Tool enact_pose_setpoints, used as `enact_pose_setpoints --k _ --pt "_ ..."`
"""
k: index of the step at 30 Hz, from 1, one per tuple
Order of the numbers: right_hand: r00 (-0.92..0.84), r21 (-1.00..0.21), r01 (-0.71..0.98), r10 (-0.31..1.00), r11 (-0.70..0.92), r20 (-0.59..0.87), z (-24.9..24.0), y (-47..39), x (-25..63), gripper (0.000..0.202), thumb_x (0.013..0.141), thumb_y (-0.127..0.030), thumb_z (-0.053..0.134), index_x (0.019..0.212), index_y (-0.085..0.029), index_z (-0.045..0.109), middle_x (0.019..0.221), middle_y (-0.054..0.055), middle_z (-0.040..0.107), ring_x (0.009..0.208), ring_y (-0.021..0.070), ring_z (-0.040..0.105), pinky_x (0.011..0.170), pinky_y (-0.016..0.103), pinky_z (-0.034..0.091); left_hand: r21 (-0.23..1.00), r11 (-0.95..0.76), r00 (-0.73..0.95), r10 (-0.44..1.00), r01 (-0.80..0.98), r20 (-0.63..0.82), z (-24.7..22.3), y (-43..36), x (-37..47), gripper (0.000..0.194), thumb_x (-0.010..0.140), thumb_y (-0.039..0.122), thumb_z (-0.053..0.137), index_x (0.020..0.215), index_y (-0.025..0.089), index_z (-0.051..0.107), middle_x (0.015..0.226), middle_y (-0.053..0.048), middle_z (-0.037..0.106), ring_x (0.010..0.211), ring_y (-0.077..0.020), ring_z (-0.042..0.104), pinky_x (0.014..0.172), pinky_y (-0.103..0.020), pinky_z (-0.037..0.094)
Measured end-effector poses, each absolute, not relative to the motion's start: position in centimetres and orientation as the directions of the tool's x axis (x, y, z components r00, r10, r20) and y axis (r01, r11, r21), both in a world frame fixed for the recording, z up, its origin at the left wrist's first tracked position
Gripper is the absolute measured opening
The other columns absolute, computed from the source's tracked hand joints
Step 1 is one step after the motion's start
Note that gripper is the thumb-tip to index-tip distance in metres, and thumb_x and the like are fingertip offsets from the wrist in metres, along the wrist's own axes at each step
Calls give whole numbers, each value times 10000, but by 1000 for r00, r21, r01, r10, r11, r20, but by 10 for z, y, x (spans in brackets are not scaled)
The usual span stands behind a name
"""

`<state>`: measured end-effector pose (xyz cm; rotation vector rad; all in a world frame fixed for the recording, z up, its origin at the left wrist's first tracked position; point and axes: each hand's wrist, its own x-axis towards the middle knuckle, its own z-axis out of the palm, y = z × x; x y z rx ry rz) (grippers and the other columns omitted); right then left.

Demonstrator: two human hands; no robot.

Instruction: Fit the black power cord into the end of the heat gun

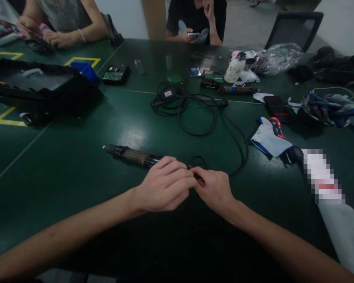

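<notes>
An electric screwdriver (132, 155) lies at a slant on the green table, its bit pointing to the left. My left hand (166, 184) is closed over its rear end, which the fingers hide. My right hand (215, 190) meets the left fingertips there, thumb and finger pinched on the end of a black cable. The exact joint between cable and screwdriver is covered by my fingers. From behind my right hand the black cable (244, 157) curves away to a loose coil with a black adapter (168, 92) in the middle of the table.
To the right lie a work glove (270, 139), a red-and-black handle (276, 126) and a long white object (339, 228). A bottle (235, 68), circuit boards and plastic wrap (279, 59) stand further back. A black tray (32, 84) is at left; two people sit opposite.
</notes>
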<state>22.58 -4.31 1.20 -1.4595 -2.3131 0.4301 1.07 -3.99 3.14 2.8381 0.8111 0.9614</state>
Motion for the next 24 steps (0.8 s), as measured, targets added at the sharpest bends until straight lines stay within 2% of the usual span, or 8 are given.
enact_pose_setpoints --k 2,6,12,18,24 --pt "-383 -473 788 915 394 125 11 -43 225 198 1015 -401 580 1060 -284 733 715 -32 734 614 145 663 604 274 355 205 -843 657 520 497 546 22 -30 -1 242 964 158 564 1196 199 614 1127 -48 719 1081 -204 654 994 -415 485" --pt "-373 -496 780 920 382 121 9 -41 224 189 1008 -396 596 1053 -276 735 710 -35 731 593 136 655 612 265 355 144 -853 727 505 501 465 8 -20 -15 314 979 201 603 1291 174 583 1229 -74 700 1200 -217 621 1063 -417 457" --pt "-398 -508 770 913 386 90 12 -40 224 187 1011 -346 573 1047 -242 725 737 -20 741 585 129 652 609 263 366 59 -886 788 437 459 434 7 -17 -13 302 1007 136 549 1303 177 586 1236 -59 697 1202 -214 613 1081 -435 454" --pt "-406 -509 766 909 393 91 11 -39 225 198 1017 -339 549 1048 -234 714 762 -9 747 610 136 663 615 262 374 -22 -915 833 355 402 424 10 -11 -15 310 1003 128 557 1311 154 591 1268 -93 675 1245 -241 603 1069 -434 470" --pt "-403 -475 780 908 406 114 8 -39 224 248 1029 -366 519 993 -224 719 740 3 737 576 133 626 596 267 350 -24 -907 840 379 420 389 11 -8 -15 419 1040 134 491 1458 133 480 1241 -95 687 1214 -217 611 1057 -416 474"
